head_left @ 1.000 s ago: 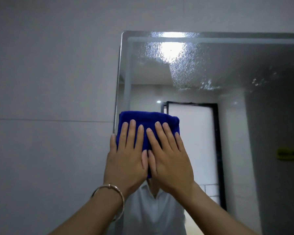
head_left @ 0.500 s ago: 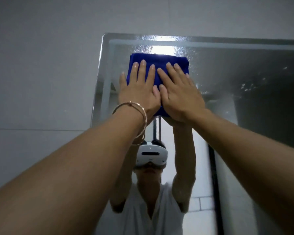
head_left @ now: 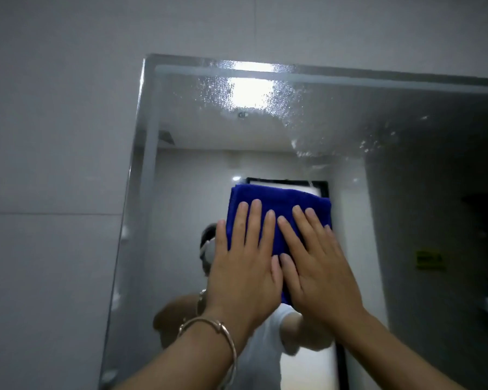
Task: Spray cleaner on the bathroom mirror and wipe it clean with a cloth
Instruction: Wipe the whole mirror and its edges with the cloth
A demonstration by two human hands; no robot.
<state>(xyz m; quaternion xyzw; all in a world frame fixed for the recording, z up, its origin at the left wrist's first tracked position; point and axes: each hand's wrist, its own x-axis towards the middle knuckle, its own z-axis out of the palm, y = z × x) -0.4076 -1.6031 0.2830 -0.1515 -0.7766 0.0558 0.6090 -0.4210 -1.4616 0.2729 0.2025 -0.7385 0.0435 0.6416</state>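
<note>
Where the wall (head_left: 54, 164) fills the left of the view, two grout lines show on it: one level line at mid height and one upright line near the top. One mirror (head_left: 406, 170) hangs right of the wall, and its top edge runs off the right side. One bracelet (head_left: 209, 326) circles the left wrist, near the camera.

One left hand (head_left: 244, 266) lies flat on the cloth, fingers straight and close together, grasping nothing. One blue cloth (head_left: 279, 205), folded, lies flat against the mirror glass at about mid height, in the left part of the pane. One right hand (head_left: 320, 277) lies flat beside the left, fingers straight and slightly spread, pressing the cloth without grasping it. The two thumbs lie side by side. Both hands cover the lower part of the cloth; its upper edge shows above the fingertips.

One patch of droplets (head_left: 293, 108) sits on the glass above the cloth, near the top edge, and trails down to the right. One yellow sign (head_left: 430, 260) shows in the reflection at far right; its text is too blurred to read.
</note>
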